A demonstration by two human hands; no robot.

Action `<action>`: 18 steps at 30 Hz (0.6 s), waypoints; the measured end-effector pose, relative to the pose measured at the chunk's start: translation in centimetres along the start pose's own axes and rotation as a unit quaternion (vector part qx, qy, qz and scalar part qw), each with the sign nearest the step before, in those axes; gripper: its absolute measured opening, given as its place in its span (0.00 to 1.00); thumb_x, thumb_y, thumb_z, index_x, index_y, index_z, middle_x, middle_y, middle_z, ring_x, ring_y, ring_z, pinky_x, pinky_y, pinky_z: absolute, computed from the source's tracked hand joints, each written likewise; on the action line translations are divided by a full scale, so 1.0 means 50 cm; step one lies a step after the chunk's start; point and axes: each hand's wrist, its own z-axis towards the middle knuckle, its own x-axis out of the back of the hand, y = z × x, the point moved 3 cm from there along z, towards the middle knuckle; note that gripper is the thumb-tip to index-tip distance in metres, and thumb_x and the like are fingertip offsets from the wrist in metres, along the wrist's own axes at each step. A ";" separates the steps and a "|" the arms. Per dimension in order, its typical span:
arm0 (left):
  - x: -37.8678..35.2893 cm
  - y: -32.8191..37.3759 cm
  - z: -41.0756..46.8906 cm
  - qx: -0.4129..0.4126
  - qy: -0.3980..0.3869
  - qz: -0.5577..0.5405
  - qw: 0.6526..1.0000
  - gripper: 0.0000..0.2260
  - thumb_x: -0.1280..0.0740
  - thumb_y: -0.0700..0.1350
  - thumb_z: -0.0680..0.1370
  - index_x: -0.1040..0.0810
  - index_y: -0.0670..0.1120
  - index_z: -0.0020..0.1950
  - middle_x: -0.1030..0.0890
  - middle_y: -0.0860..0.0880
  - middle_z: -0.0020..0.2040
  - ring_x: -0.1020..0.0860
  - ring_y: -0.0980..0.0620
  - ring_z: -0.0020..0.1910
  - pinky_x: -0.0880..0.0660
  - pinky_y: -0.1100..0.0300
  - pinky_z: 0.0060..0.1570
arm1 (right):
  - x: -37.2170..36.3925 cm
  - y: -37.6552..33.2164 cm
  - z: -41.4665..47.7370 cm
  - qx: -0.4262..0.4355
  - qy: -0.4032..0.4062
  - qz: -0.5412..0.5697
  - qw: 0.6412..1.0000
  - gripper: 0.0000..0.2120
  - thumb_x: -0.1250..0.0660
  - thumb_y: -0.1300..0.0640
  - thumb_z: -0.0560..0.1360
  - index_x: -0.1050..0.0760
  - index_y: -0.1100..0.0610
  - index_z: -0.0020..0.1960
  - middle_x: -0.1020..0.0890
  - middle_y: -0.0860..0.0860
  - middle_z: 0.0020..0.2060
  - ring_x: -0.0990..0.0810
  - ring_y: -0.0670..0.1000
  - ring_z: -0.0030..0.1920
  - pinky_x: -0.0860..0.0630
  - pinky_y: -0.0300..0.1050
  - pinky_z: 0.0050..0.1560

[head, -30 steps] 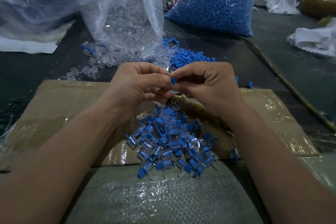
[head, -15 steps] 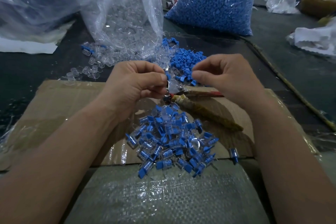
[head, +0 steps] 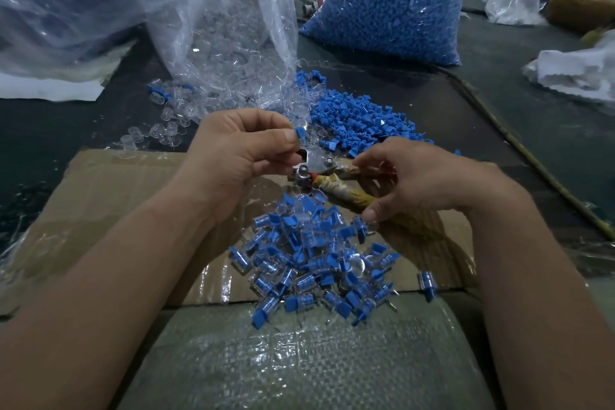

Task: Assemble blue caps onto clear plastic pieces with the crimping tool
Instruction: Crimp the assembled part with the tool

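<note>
- pinching a blue cap (head: 300,134) just above the crimping tool (head: 317,166) head, left hand (head: 239,156) curled tight.
- right hand (head: 429,176) arches over the tool's wrapped handles, fingers and thumb curled round them.

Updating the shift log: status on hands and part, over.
Left grip pinches blue cap above crimping tool. Right grip wraps its handles. Finished pile lies near, nothing blocking.

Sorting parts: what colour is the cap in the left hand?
Blue; the cap shows best in the head view.
</note>
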 end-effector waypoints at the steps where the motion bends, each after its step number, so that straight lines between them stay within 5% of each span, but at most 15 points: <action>1: 0.001 0.000 0.000 0.001 0.000 -0.003 1.000 0.07 0.31 0.39 0.62 0.24 0.41 0.38 0.20 0.48 0.29 0.20 0.54 0.29 0.24 0.66 0.29 | 0.001 -0.002 0.001 -0.001 0.007 0.003 1.000 0.34 0.23 0.47 0.60 0.30 0.45 0.63 0.32 0.35 0.43 0.32 0.40 0.46 0.35 0.40 0.45; 9: 0.006 -0.001 0.002 -0.004 0.005 -0.001 1.000 0.07 0.32 0.39 0.62 0.24 0.41 0.38 0.19 0.49 0.30 0.20 0.54 0.30 0.24 0.66 0.30 | -0.002 -0.026 0.012 -0.014 0.112 -0.080 0.990 0.12 0.30 0.50 0.66 0.21 0.48 0.49 0.24 0.44 0.37 0.28 0.44 0.38 0.31 0.41 0.34; 12: 0.007 -0.002 0.004 -0.006 0.007 -0.006 1.000 0.07 0.32 0.39 0.62 0.24 0.41 0.39 0.19 0.48 0.30 0.20 0.53 0.30 0.24 0.66 0.30 | -0.013 -0.034 0.022 -0.021 0.156 -0.149 0.976 0.07 0.34 0.55 0.69 0.23 0.51 0.48 0.25 0.47 0.38 0.27 0.48 0.39 0.32 0.43 0.36; 18: 0.010 0.000 0.004 -0.020 0.023 -0.019 0.999 0.06 0.33 0.39 0.63 0.25 0.41 0.39 0.19 0.49 0.29 0.20 0.53 0.30 0.24 0.66 0.31 | -0.009 -0.018 0.026 -0.007 0.198 -0.110 0.974 0.05 0.36 0.58 0.71 0.30 0.52 0.46 0.30 0.48 0.40 0.32 0.49 0.42 0.35 0.43 0.38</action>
